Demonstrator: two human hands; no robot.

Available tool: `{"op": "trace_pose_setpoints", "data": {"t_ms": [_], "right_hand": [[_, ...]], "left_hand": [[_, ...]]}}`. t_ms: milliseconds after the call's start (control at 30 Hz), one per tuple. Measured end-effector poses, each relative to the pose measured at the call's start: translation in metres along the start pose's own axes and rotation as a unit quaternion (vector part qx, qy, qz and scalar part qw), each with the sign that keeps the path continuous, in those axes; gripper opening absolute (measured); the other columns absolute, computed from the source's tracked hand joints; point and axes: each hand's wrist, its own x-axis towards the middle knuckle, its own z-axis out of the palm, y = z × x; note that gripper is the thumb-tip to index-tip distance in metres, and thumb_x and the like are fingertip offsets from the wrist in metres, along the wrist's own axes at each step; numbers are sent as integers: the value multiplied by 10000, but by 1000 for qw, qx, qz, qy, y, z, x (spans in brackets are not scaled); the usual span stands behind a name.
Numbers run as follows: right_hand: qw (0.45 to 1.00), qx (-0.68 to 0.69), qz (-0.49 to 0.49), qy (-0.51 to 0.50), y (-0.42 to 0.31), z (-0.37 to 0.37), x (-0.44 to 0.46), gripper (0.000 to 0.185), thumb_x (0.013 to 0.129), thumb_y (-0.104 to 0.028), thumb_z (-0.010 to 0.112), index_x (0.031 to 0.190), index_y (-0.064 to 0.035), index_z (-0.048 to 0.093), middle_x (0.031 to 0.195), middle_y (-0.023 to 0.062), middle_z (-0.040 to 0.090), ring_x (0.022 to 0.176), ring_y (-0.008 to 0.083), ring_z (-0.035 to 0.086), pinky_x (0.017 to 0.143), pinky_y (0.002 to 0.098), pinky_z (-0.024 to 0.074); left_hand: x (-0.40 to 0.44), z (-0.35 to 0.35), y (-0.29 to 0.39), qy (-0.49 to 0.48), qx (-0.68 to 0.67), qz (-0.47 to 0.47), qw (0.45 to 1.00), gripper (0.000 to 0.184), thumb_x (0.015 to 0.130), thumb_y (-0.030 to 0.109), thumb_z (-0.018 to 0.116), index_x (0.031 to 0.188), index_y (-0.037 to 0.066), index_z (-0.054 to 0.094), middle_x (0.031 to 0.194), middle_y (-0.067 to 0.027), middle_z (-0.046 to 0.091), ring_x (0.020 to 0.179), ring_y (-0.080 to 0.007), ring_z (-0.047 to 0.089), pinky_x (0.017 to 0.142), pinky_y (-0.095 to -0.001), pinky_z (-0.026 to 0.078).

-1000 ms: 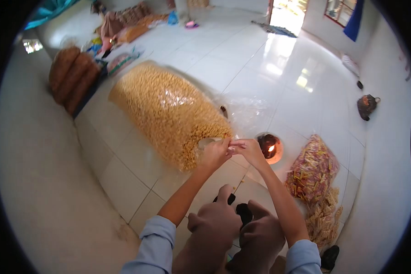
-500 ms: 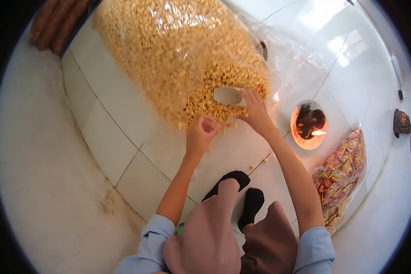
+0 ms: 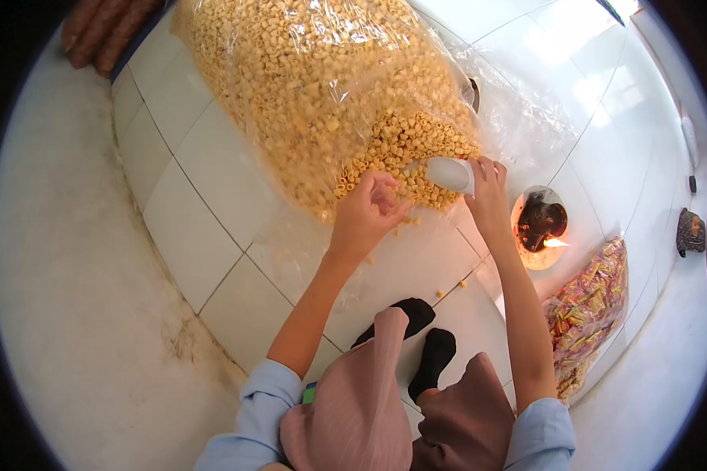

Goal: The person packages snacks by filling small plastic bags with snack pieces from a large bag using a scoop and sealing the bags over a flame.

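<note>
A large clear plastic bag full of small yellow ring-shaped snacks lies on the floor, its mouth towards me. Loose snacks show in the opening. My right hand is closed on the near end of a white scoop, which rests on the snacks at the right of the opening. At the opening's lower left is my left hand, its fingers curled and partly apart, with nothing visible in it.
Right of my right hand stands a round dish with dark contents and a burning flame. Beyond it lies a bag of small colourful packets. A few snacks lie on the tiles near my black-socked feet. A wall runs along the left.
The view has tilted down to the bag. My hands, together at first, have separated. My right hand has taken hold of the scoop and moved it right; my left hand has moved slightly up and right.
</note>
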Motion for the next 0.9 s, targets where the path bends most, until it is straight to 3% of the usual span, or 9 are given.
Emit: {"op": "trace_pose_setpoints", "data": {"t_ms": [133, 233, 333, 433, 600, 767, 833, 900], "right_hand": [[999, -46, 2, -17, 4, 4, -8, 597, 560, 66, 645, 1121, -22, 457, 1127, 114, 414, 1074, 332, 369, 909, 372, 385], [999, -28, -22, -4, -6, 21, -13, 532, 582, 72, 588, 1096, -3, 473, 1071, 104, 434, 1010, 315, 396, 824, 364, 432], [990, 121, 34, -70, -24, 46, -11, 642, 524, 3, 725, 1117, -20, 480, 1121, 117, 423, 1072, 330, 372, 901, 372, 384], [991, 130, -14, -26, -44, 68, -3, 629, 536, -9, 722, 1118, -22, 482, 1127, 118, 425, 1075, 322, 373, 899, 375, 383], [985, 157, -16, -74, -68, 78, 16, 620, 548, -62, 730, 1125, -55, 503, 1123, 124, 446, 1055, 328, 393, 907, 380, 372], [978, 203, 20, -51, -59, 62, 25, 609, 521, -84, 746, 1088, -50, 528, 1096, 114, 481, 1042, 304, 419, 886, 374, 367], [971, 236, -30, -20, -41, 35, 27, 605, 535, -86, 744, 1099, -54, 530, 1109, 125, 486, 1048, 304, 427, 909, 375, 344], [972, 235, 12, 2, -31, -5, 25, 628, 537, -80, 735, 1127, -65, 520, 1115, 120, 475, 1055, 297, 414, 914, 365, 349]], "left_hand": [[16, -5, -7, -40, 55, 58, 996, 330, 674, 139, 704, 916, 89, 486, 604, -9, 530, 531, -90, 493, 505, -224, 422], [19, -15, -17, -39, 76, 24, 996, 335, 669, 138, 706, 918, 89, 487, 602, -8, 516, 519, -101, 486, 496, -233, 421], [17, -20, -27, -28, 95, 24, 995, 337, 666, 133, 706, 918, 87, 488, 595, -9, 510, 513, -101, 486, 488, -233, 418], [13, -20, -36, -27, 97, 10, 995, 332, 659, 126, 715, 912, 73, 506, 611, 5, 527, 524, -73, 488, 501, -215, 408], [9, -17, -41, -20, 72, 4, 997, 339, 654, 102, 717, 915, 68, 503, 606, 10, 505, 527, -71, 487, 498, -212, 407], [10, -8, -35, -12, 13, -7, 1000, 368, 661, 99, 714, 951, 70, 490, 648, 4, 511, 564, -68, 491, 523, -211, 411], [11, -2, -32, 1, 19, 47, 999, 403, 659, 139, 708, 980, 87, 470, 641, -2, 490, 526, -94, 461, 503, -230, 407], [13, 4, -27, -10, 12, 41, 999, 415, 662, 140, 704, 996, 86, 462, 652, -5, 484, 542, -103, 456, 520, -239, 410]]}}
